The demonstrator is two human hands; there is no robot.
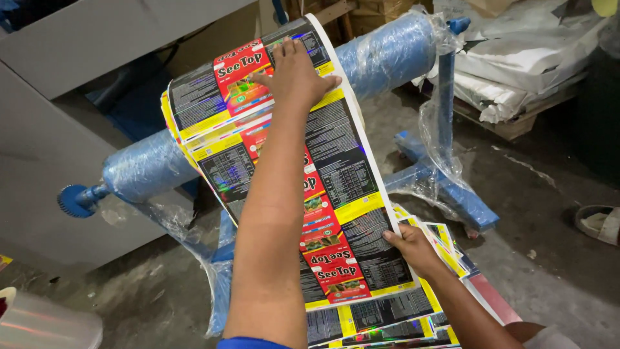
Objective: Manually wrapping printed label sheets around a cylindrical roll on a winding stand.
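The printed packaging film (336, 187) drapes over a plastic-wrapped blue roller (387, 52) on its blue stand (445, 187). The left hand (294, 81) lies flat and open on the film's top; the right hand (413, 249) pinches its lower edge. Good handling likely means even tension, with edges aligned to the stacked sheets (387, 323) beneath.

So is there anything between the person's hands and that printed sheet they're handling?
Nothing visible. The left hand lies flat on the printed sheet where it drapes over the blue wrapped roller. The right hand grips the sheet's right edge lower down, above more printed sheets.
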